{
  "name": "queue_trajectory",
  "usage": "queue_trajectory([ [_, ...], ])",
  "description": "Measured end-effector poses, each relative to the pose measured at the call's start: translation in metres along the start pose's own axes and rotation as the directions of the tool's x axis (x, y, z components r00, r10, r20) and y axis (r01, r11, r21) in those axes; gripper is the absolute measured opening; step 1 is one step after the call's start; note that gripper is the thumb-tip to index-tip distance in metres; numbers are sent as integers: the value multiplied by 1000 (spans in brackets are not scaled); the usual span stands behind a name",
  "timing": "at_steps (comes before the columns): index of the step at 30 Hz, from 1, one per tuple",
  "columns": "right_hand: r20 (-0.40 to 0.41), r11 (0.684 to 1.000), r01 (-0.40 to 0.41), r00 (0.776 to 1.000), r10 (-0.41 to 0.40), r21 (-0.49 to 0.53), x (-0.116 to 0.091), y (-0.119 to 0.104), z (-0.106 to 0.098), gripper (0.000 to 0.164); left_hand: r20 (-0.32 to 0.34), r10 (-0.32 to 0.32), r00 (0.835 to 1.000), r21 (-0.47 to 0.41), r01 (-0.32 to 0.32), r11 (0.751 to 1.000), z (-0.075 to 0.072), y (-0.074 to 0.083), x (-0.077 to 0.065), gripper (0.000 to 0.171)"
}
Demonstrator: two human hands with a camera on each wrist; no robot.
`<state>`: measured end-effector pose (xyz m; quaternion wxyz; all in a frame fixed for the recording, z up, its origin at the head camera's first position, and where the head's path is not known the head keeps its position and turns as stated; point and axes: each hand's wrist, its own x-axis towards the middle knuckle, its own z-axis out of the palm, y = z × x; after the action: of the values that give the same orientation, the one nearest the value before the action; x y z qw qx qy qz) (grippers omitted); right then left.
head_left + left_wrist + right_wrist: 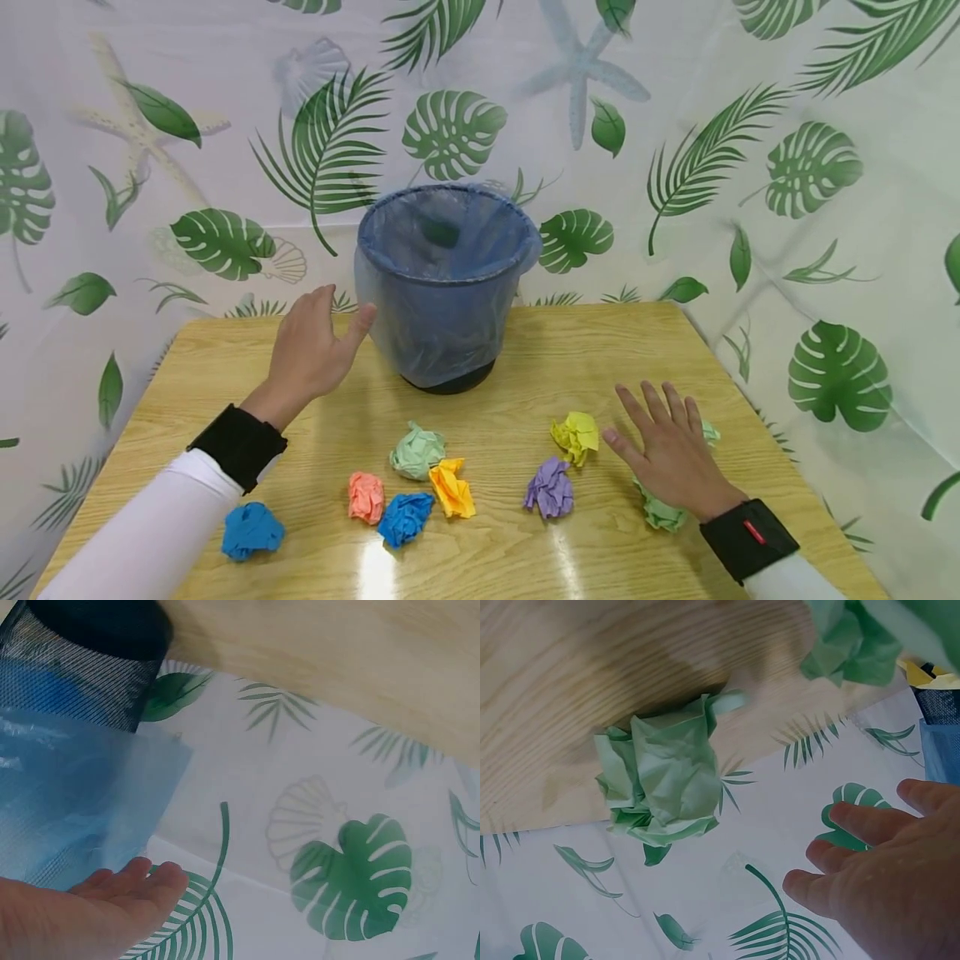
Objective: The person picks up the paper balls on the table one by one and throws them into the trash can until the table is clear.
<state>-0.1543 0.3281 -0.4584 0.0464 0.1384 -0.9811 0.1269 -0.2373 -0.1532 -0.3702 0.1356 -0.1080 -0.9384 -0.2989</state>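
My left hand (311, 346) is raised just left of a blue-bagged mesh waste bin (442, 321), fingers extended and holding nothing. In the left wrist view, the fingers lie close to the bin's plastic bag (67, 795); contact cannot be told. Over the right side of the table hovers my right hand (671, 454), its fingers spread and nothing in them. Beneath it a green crumpled paper (662, 510) is partly hidden, and another green paper ball (664, 776) shows past the fingers. A yellow crumpled paper (576, 437) and a purple one (550, 488) lie to its left.
Across the front of the wooden table (600, 350) lie a pale green paper ball (417, 451), an orange one (452, 488), a pink one (366, 497) and two blue ones, the nearer left (252, 531) and the middle (406, 518). A leaf-print cloth (465, 50) hangs behind.
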Motion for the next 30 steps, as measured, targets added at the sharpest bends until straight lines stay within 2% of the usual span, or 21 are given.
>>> queue_trajectory([
  [5, 1, 1000, 13, 1000, -13, 9, 2, -4, 0, 72, 32, 44, 999, 97, -47, 994, 3, -14, -17, 93],
  [14, -19, 999, 41, 999, -40, 14, 8, -11, 0, 72, 110, 40, 993, 197, -62, 978, 12, -32, -42, 95],
  [21, -4, 999, 46, 999, -46, 23, 12, -16, 1, 72, 121, 36, 992, 286, -70, 956, 19, -42, -56, 98],
  [30, -15, 998, 67, 998, -67, 11, 14, -21, 5, 74, 119, 28, 993, 301, -63, 951, 33, -59, -74, 98],
])
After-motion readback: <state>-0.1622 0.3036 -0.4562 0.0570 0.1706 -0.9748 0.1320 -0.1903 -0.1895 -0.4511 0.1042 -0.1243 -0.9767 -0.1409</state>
